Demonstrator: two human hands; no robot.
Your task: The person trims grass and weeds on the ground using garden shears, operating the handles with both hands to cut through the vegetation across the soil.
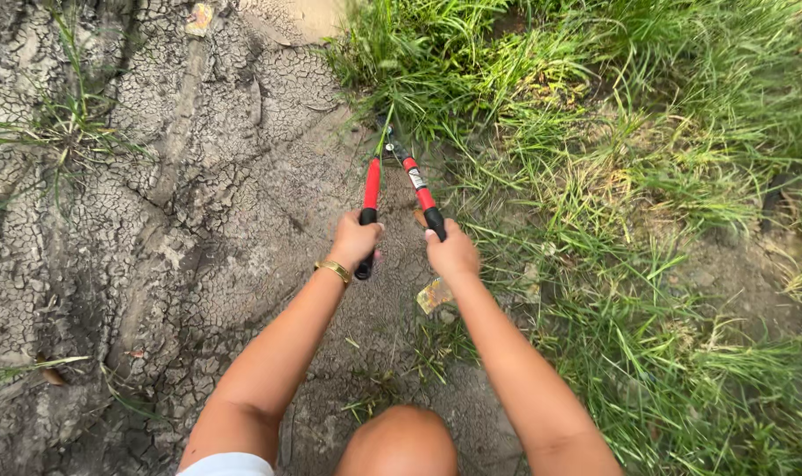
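Head view: red-handled shears [399, 181] are gripped by both fists, left hand [355, 240] and right hand [451, 251] each closed round a black grip, the long axis directed away toward the grass [542, 132], blades lying at its edge.

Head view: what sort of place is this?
Outdoors, likely a garden edge or field path: cracked dry mud beside long grass, where the left hand and right hand grip red-handled shears pointed into it.
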